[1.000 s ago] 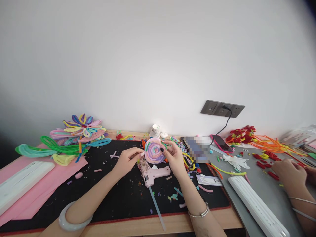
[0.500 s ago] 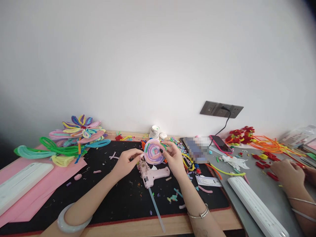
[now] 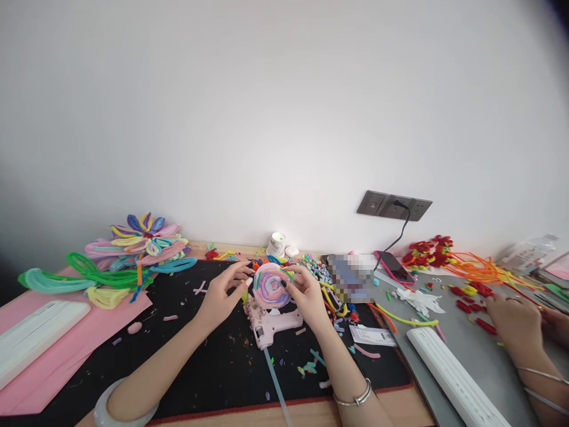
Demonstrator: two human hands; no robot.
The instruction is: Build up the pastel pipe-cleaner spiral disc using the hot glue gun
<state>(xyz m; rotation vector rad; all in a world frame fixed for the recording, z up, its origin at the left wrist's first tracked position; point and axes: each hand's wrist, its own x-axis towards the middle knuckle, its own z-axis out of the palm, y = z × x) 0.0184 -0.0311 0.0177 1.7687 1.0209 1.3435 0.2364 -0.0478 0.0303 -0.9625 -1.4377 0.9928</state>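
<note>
A round spiral disc (image 3: 269, 286) in pink, purple, green and white is held up over the black mat. My right hand (image 3: 306, 293) pinches its right edge, thumb on the front face. At the disc's left side is my left hand (image 3: 226, 293), thumb and index finger slightly apart, with nothing visible between them. Just below the disc lies a pale pink glue gun (image 3: 278, 325), a translucent glue stick (image 3: 276, 379) sticking out toward the front edge.
Looped colourful flowers (image 3: 149, 240) and pink sheets (image 3: 75, 350) are at left. A paper cup (image 3: 277, 243) stands at the back. Scraps litter the black mat (image 3: 191, 379). At right are phones, a white bar (image 3: 457, 376) and another person's hands (image 3: 518, 323) near red pieces.
The left thumb and index finger have parted slightly beside the disc. The disc and right hand sit a little lower and further left in view, and the whole view has shifted slightly.
</note>
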